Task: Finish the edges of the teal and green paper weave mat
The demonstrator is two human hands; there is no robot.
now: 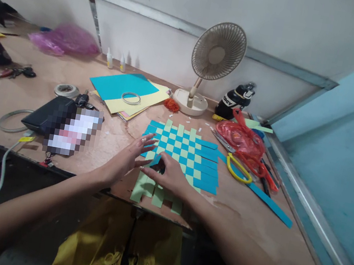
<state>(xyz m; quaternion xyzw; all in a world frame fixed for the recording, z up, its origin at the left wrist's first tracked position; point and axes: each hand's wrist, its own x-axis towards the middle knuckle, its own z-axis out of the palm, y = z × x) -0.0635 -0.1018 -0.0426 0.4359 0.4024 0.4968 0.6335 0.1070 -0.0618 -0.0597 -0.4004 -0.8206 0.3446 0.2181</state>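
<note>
While the left hand sits open, its fingers spread wide at the edge of a woven mat of blue and pale green paper strips, the right hand rests on the mat, its fingers pinched on a blue strip. The mat lies on a wooden desk, near yellow-handled scissors, a red plastic bag and a small white fan.

Your head camera, looking forward and down from above the near edge of the workbench, close over your left hand and right hand, the woven paper mat at mid-frame, the fan beyond the mat, the white wall behind it
</note>
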